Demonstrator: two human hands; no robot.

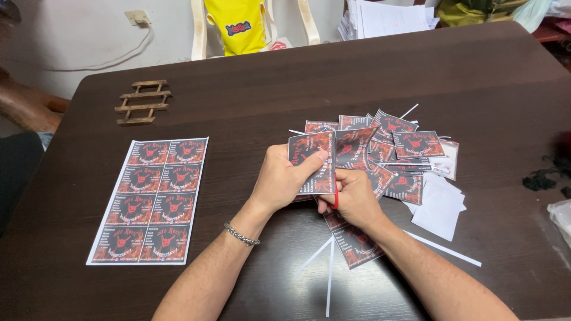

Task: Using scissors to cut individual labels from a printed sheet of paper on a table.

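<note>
My left hand (284, 178) pinches a strip of printed dark red-and-black cards (314, 159) at mid-table, thumb on top. My right hand (352, 199) grips red-handled scissors (336, 197), mostly hidden in the fingers, at the strip's lower edge. Part of the printed strip (355, 245) hangs below my right wrist onto the table. Behind the hands lies a loose pile of several cut cards (395, 148). An uncut printed sheet (151, 199) of the same cards lies flat to the left.
Thin white paper offcuts (329, 279) and white scraps (440, 205) lie on the dark wooden table (250, 107). A small wooden ladder-like rack (143, 102) sits far left. A chair with a yellow cloth (237, 25) and a paper stack (386, 18) stand behind.
</note>
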